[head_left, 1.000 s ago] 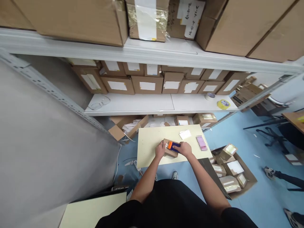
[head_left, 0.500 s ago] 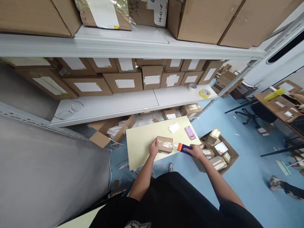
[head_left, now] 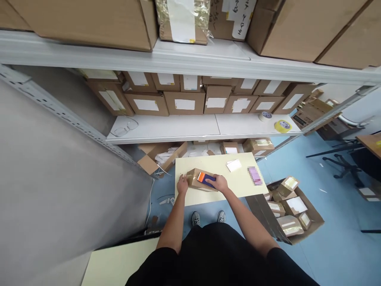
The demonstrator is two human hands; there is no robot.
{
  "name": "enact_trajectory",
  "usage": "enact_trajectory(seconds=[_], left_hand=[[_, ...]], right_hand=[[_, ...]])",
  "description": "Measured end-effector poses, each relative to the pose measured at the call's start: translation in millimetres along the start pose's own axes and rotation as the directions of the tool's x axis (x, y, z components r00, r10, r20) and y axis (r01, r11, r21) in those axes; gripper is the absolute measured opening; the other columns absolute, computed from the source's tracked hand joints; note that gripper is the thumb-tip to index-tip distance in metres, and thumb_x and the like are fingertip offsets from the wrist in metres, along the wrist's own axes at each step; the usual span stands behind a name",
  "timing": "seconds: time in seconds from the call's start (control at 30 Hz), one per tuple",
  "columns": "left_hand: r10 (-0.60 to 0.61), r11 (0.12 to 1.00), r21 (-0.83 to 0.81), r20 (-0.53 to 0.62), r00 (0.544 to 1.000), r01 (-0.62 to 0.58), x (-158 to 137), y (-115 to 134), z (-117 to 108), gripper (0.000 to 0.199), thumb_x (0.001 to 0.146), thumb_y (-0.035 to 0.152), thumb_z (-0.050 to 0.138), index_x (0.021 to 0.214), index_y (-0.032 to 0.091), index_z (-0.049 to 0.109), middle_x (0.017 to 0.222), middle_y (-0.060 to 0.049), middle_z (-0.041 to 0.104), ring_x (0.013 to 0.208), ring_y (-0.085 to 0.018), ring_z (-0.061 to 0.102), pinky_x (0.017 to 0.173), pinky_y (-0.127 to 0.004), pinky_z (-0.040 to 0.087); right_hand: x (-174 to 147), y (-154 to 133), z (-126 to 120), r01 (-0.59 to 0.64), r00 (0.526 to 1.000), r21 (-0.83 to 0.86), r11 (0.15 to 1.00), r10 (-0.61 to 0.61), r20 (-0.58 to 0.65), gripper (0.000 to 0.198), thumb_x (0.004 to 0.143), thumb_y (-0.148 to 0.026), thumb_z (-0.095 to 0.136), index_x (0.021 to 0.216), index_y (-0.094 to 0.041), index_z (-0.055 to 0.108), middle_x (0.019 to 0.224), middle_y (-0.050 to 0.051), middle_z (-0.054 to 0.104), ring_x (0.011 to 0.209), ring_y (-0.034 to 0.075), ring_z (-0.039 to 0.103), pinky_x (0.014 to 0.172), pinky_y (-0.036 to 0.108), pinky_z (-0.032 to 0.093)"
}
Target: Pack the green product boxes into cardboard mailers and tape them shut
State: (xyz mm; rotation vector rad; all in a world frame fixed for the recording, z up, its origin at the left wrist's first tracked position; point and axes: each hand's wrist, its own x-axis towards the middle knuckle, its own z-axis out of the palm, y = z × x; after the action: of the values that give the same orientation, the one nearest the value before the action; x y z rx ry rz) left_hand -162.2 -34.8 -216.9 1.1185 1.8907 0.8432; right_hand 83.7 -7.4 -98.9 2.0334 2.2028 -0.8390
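A small cardboard box [head_left: 193,179] with shiny clear tape on it lies tilted on the pale yellow table [head_left: 238,182]. My left hand [head_left: 182,185] grips its left end, fingers closed at the taped edge. In my right hand [head_left: 219,183] is a dark blue and orange tool, by its look a tape dispenser [head_left: 205,179], closed in the fingers. The dispenser lies across the top face of the box and hides part of it. My right palm covers the dispenser's rear end.
White paper slips [head_left: 233,165] and a blurred purple phone [head_left: 255,175] lie on the table. An open carton [head_left: 315,222] of small boxes stands at right. The shelf [head_left: 190,126] behind holds boxes, glasses [head_left: 126,128] and tape rolls [head_left: 282,126].
The dispenser has moved left from beside the box's right edge to over its top. The box has turned and tilted, with my left hand at its left end. The camera view has shifted.
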Motion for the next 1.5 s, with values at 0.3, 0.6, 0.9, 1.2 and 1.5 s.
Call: enact_trajectory(seconds=[0.3,0.6,0.9,1.2,1.5], left_hand=[[-0.179,0.984,-0.001,0.107,0.978,0.18,-8,5,28,0.075,0.099,0.068,0.039,0.147,0.014,0.056,0.154,-0.02,0.055,0.143,-0.034,0.052,0.115,-0.045,0.041],[-0.094,0.993,0.099,0.297,0.95,0.068,-28,45,123,0.071,0.099,0.069,0.036,0.143,0.018,0.06,0.135,-0.02,0.07,0.128,-0.034,0.065,0.106,-0.043,0.046],[-0.03,0.991,0.13,0.401,0.916,-0.025,-16,53,151,0.067,0.102,0.066,0.029,0.134,0.02,0.066,0.129,-0.018,0.073,0.123,-0.035,0.067,0.104,-0.044,0.048],[-0.091,0.99,0.13,0.281,0.955,0.056,-3,28,91,0.066,0.101,0.068,0.034,0.124,0.02,0.072,0.125,-0.015,0.076,0.124,-0.033,0.067,0.104,-0.041,0.05],[-0.029,0.999,-0.026,0.221,0.975,0.036,13,59,22,0.068,0.101,0.069,0.036,0.135,0.019,0.068,0.136,-0.012,0.072,0.126,-0.031,0.065,0.105,-0.037,0.049]], right_hand=[[10,-37,5,0.037,0.995,-0.207,0.978,-0.018,0.094,0.065,0.091,-0.078,0.055,0.109,-0.019,0.077,0.109,0.016,0.079,0.104,0.028,0.074,0.085,0.032,0.05],[-11,64,-27,-0.087,0.99,-0.221,0.971,0.11,0.091,0.063,0.09,-0.077,0.058,0.109,-0.019,0.077,0.107,0.015,0.079,0.099,0.027,0.074,0.076,0.029,0.049],[-101,231,-86,-0.427,0.894,-0.217,0.878,0.446,0.043,0.05,0.087,-0.067,0.069,0.09,-0.018,0.077,0.091,0.012,0.078,0.084,0.025,0.073,0.063,0.027,0.043],[-64,171,-78,-0.309,0.951,-0.04,0.95,0.31,0.014,0.058,0.085,-0.075,0.065,0.083,-0.019,0.076,0.082,0.008,0.077,0.076,0.02,0.07,0.058,0.026,0.035],[-14,10,-51,-0.073,0.997,-0.106,0.992,0.076,0.027,0.063,0.087,-0.08,0.06,0.095,-0.02,0.079,0.098,0.013,0.08,0.092,0.025,0.073,0.069,0.027,0.045]])
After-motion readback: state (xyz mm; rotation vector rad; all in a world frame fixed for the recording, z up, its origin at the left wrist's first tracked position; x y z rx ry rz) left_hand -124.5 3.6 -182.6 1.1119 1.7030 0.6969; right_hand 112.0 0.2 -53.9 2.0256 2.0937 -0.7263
